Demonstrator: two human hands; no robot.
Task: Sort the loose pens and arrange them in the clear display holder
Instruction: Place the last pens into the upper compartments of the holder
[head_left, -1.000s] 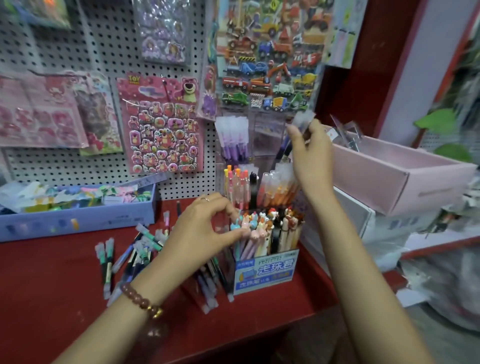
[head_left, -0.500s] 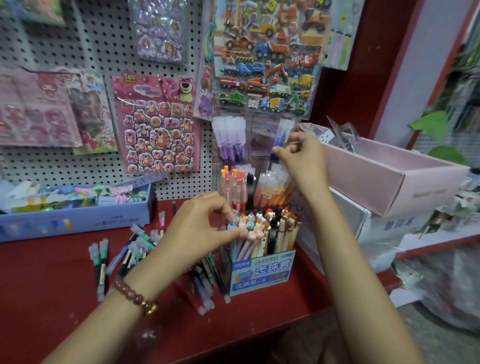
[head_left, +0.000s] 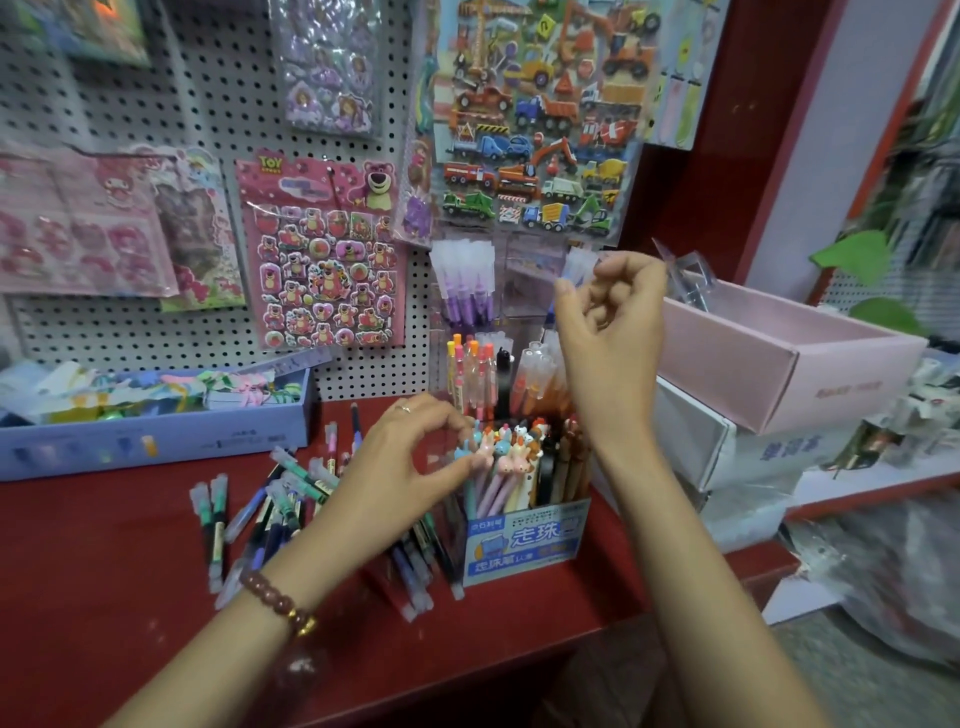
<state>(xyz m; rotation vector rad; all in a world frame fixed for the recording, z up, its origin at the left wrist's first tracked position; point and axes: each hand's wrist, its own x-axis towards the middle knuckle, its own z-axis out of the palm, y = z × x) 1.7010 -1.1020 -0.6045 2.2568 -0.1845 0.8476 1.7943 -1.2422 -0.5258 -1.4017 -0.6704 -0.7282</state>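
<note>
Pinching hand: right hand (head_left: 613, 322), thumb and forefinger closed on the frosted cap of a slim pen (head_left: 578, 266) standing upright in the back-right compartment.
Gripping hand: left hand (head_left: 400, 467), curled fingers clasping the front-left wall of the clear display holder (head_left: 524, 296), transparent and boxy.
Pile: loose pens (head_left: 280, 509), thin capped barrels heaped on the glossy red table (head_left: 104, 571), just left of the holder.
</note>
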